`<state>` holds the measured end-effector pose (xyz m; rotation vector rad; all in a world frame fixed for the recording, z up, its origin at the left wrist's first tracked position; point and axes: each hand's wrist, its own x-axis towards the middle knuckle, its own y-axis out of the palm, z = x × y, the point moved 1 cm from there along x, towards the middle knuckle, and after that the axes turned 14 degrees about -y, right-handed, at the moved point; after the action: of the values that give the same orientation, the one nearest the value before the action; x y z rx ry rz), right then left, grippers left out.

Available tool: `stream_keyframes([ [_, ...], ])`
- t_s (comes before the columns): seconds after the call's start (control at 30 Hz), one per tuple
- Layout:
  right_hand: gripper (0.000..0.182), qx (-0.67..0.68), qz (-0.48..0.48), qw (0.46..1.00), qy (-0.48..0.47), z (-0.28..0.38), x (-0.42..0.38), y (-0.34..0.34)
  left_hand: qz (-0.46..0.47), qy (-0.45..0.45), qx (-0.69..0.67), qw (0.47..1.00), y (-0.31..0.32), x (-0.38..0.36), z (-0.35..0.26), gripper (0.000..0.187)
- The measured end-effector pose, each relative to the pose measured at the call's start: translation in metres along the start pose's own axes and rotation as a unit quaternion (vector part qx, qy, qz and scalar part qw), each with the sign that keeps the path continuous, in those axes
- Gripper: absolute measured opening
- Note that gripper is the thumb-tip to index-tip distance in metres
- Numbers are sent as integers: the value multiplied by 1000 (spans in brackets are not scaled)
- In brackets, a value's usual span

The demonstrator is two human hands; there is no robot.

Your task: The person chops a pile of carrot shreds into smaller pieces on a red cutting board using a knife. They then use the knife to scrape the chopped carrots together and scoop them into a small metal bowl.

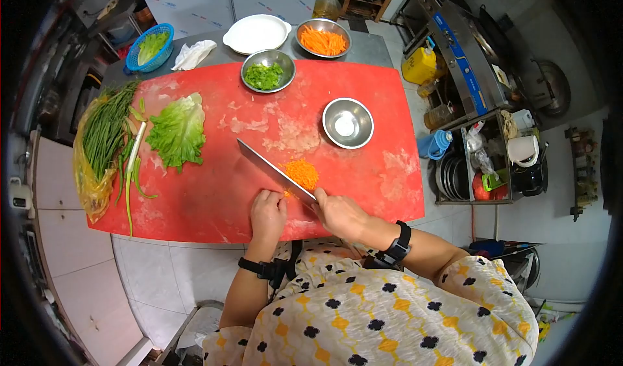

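My right hand (341,217) is closed around the handle of a kitchen knife (272,168), whose broad blade slants up and to the left over the red cutting board (363,197). Against the blade's far side lies a small heap of finely diced carrot (302,172). My left hand (268,213) rests near the board's front edge, left of the knife, with its fingers curled together. A few orange bits lie by its fingertips; whether it holds any is hidden. Right of centre stands a small steel bowl (348,123) with nothing in it.
Behind stand a bowl of chopped greens (263,76), a bowl of carrot strips (323,42) and a white dish (258,35). At left lie a lettuce leaf (178,132), a scallion (136,161) and bagged chives (104,139). A blue basket (133,58) and white cloth (193,54) sit behind.
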<state>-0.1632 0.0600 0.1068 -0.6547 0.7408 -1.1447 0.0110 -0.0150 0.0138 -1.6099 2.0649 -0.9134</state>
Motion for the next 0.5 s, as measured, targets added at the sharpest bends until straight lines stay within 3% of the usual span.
stream_keyframes([
  [0.5,23,-11,-1,1000,-5,3,2,7,0,6,10,1000,2,-2,2,8],
])
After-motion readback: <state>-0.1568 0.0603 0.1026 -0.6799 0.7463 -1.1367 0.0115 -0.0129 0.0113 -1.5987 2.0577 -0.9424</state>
